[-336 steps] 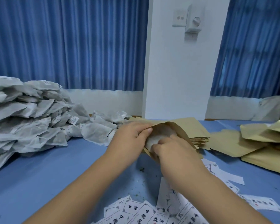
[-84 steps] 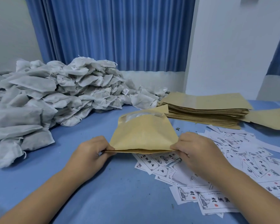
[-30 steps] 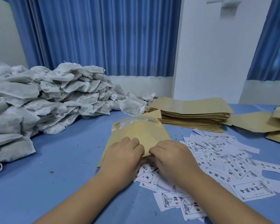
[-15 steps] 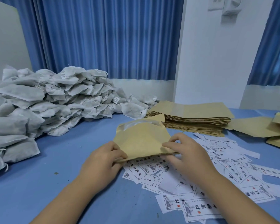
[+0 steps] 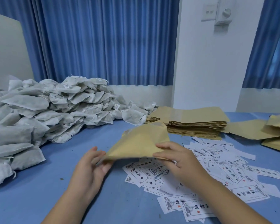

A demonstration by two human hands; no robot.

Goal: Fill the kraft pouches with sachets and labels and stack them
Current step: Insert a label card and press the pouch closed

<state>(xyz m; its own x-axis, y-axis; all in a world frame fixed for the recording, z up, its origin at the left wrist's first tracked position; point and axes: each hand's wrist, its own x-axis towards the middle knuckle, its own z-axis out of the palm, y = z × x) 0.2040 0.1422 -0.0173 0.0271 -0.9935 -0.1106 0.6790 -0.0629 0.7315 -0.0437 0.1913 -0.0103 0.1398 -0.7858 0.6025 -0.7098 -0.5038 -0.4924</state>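
Head camera: I see both forearms reaching in from the near edge over the blue table [image 5: 39, 199]. My left hand [image 5: 90, 165] is turned palm inward, with the thumb up and the fingers loose and nearly straight. It is motion-blurred, and I see no closed pinch. My right hand [image 5: 173, 157] pinches the kraft pouch [image 5: 139, 143], thumb on top and fingers curled beneath its near right edge. The pouch is plain tan and slightly puffed, tilted with its far end raised. Its near left corner rests against the left fingers. It hangs between the hands, just above the scattered labels [image 5: 217, 167]. The sachets [image 5: 39, 113] are heaped well to the left, and the stack of flat pouches [image 5: 192, 122] lies beyond.
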